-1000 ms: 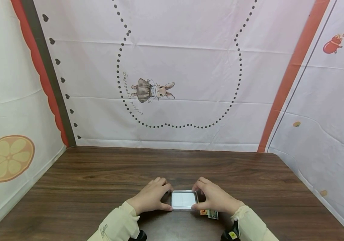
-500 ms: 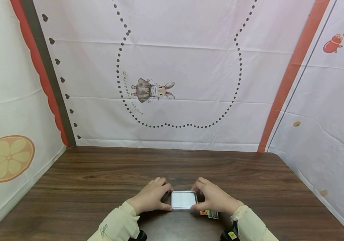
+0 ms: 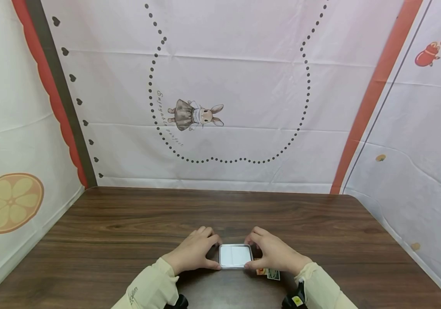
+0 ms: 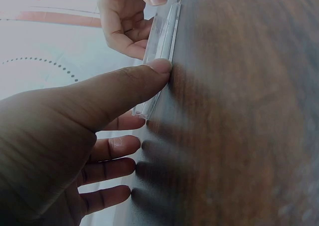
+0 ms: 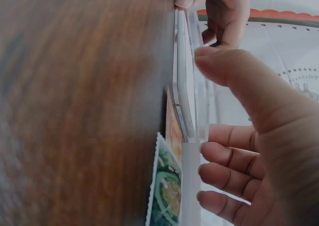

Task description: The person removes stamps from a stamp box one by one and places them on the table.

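A small, shallow rectangular clear plastic case (image 3: 235, 256) lies on the table with a white surface showing inside. My left hand (image 3: 195, 253) holds its left end, thumb at the near corner and index finger at the far one, the other fingertips against the table. At the right end, my right hand (image 3: 277, 254) pinches the case the same way. In the right wrist view, the transparent upper part (image 5: 201, 94) stands slightly apart from the base, with the right thumb at its edge. Beside the case lie a green stamp (image 5: 167, 188) and an orange stamp (image 5: 174, 123), partly under the right hand.
The dark wooden table (image 3: 147, 214) stretches out beyond both hands. Printed white cloth (image 3: 243, 94) hangs behind it and along both sides. A black strap device (image 3: 295, 296) sits at the right wrist.
The right hand's fingertips have shifted very slightly left along the case. A line across the white inside now shows more clearly and farther left. The left hand stays put.
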### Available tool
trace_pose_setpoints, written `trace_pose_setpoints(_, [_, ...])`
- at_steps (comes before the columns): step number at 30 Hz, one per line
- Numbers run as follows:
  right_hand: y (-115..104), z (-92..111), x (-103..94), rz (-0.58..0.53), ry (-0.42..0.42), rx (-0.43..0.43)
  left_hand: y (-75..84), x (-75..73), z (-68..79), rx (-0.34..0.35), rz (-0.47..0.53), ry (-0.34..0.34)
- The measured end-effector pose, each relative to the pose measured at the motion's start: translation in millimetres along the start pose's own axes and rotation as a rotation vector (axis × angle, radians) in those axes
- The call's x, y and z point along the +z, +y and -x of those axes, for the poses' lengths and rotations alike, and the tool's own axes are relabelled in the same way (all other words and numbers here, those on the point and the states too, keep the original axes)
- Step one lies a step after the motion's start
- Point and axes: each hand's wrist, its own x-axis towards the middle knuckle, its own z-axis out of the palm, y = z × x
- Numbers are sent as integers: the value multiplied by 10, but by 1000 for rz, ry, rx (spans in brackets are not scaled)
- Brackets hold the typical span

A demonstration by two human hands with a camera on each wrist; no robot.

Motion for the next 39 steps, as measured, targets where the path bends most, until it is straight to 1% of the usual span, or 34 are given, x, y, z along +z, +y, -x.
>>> trace_pose_setpoints(8, [-7,9,-12,23,-21,25,7,-8,0,-6,11,-8])
trace_pose_setpoints(16, [-16,11,-15,32,-24,26,3,-18,-1,9,16,3])
trace_pose_setpoints(24, [-23,13,-12,39,-26,29,-2,-33,-4,3,34,-18])
trace_pose_setpoints(33, [-31,9,-21,59,-19,26,-1,-28,-6,4,30,-5])
trace_pose_setpoints(39, [-35,11,-19,57,-16,25,-5,-20,-7,-11,30,-20])
